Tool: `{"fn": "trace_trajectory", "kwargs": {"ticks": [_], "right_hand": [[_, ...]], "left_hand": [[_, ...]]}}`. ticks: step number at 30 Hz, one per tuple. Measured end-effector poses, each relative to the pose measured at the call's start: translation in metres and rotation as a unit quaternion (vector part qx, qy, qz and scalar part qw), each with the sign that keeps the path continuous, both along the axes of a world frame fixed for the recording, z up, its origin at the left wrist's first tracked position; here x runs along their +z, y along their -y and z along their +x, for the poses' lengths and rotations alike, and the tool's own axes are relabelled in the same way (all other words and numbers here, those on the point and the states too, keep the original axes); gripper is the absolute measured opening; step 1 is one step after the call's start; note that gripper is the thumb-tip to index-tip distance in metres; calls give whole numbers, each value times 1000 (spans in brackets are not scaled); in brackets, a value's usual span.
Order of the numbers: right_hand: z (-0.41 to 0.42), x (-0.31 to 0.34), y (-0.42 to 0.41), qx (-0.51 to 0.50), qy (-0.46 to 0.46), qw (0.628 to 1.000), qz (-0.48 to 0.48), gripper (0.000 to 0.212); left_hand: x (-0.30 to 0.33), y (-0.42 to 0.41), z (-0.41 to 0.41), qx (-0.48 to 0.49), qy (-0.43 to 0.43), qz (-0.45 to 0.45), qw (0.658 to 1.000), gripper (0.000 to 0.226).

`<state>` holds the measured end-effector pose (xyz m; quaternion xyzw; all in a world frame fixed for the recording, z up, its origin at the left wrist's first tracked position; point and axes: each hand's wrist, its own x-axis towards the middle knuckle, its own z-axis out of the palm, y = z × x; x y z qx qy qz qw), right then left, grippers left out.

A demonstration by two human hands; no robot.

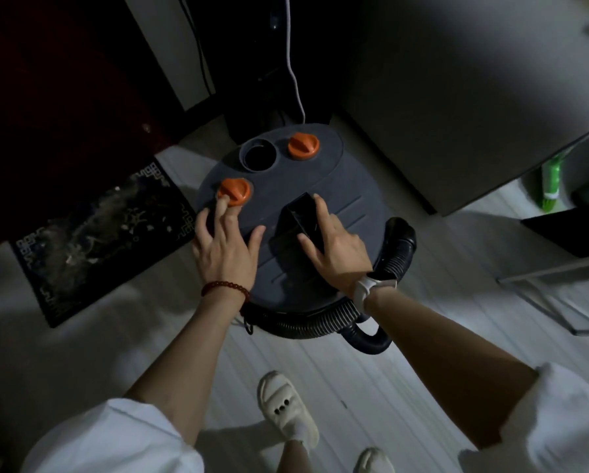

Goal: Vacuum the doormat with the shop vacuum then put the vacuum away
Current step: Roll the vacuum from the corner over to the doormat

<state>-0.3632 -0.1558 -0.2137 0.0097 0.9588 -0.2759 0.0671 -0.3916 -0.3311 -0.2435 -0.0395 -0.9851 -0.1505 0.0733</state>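
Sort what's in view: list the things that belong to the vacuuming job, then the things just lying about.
Job:
shop vacuum, left hand at its orange knob, right hand on its handle
hose
doormat, still littered

Lying about:
green brush
white cord

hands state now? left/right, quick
Left hand: open, fingertips touching the orange knob.
Right hand: open, resting on the black handle.
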Motion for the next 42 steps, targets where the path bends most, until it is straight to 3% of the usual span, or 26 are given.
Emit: {"fn": "trace_trajectory", "kwargs": {"ticks": [11, 20, 26, 28, 31, 34, 37, 39, 42], "right_hand": [[-94, -1, 35, -5, 11, 1000, 10, 68], [-97, 5, 11, 60, 45, 997, 1, 71], [-107, 8, -23, 96, 34, 994, 24, 70], [-105, 5, -29, 84, 28, 995, 45, 70], [-86, -2, -35, 66, -21, 996, 54, 69], [-53, -12, -49, 65, -91, 992, 63, 60], [-12, -24, -65, 56, -87, 992, 69, 58], [12, -36, -78, 44, -22, 995, 90, 61], [37, -49, -93, 78, 33, 986, 141, 58]], "left_hand": [[15, 31, -90, 20, 66, 23, 997, 49], [21, 21, -78, 30, 63, 8, 998, 49], [26, -10, -67, 80, 114, 46, 989, 52], [27, -24, -61, 107, 125, 73, 984, 53], [21, -37, -35, 113, 53, 145, 982, 56], [4, -52, 9, 202, 23, 223, 953, 53], [-14, -65, 52, 240, 94, 264, 929, 52], [-27, -70, 66, 229, 205, 283, 909, 46], [-43, -73, 72, 170, 349, 270, 881, 57]]}}
